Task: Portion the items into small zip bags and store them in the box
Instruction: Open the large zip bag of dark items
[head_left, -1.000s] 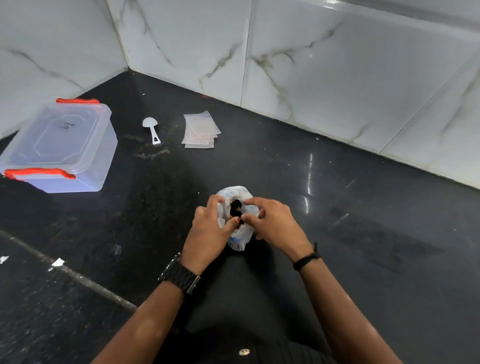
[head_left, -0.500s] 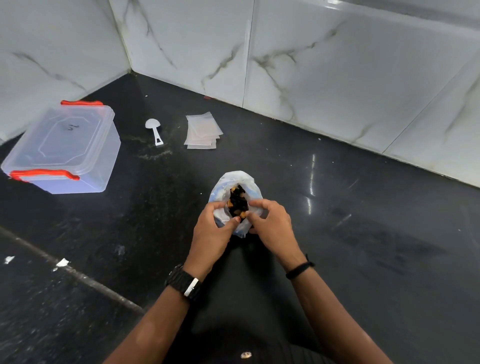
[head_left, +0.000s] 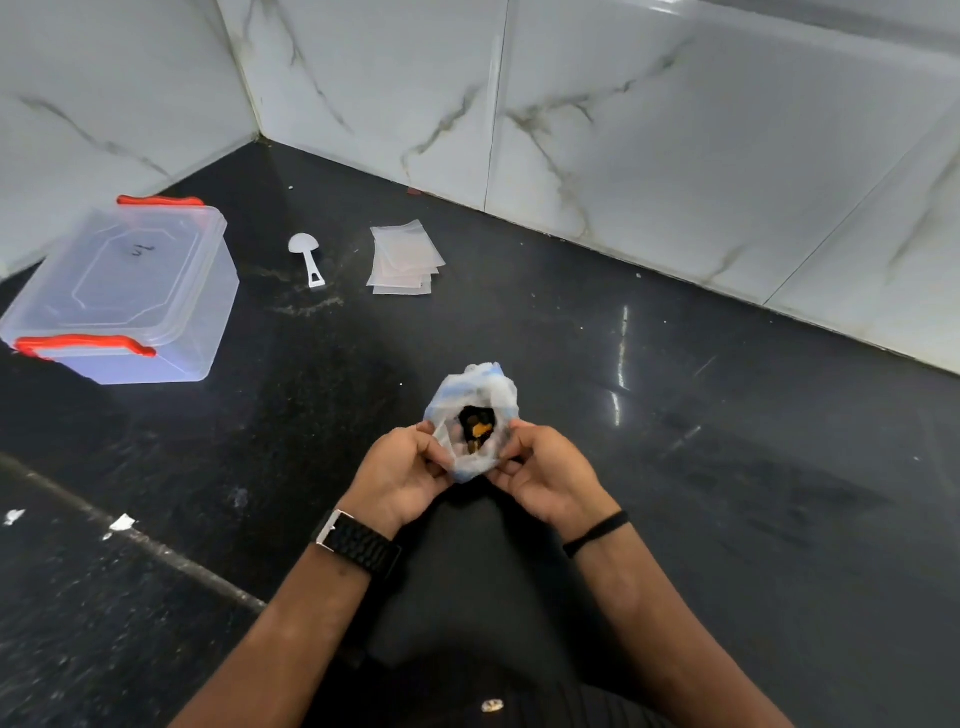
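Hands, left hand (head_left: 402, 470) and right hand (head_left: 550, 475), each pinching the white bag (head_left: 475, 400) (mouth open, dark contents showing).

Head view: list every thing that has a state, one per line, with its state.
Plastic bag: mouth open, dark and orange pieces inside.
Left hand: grips the bag's edge.
Right hand: grips the opposite edge.
Storage box: lid on.
Zip bags: stacked, empty.
Scoop: lying unused.
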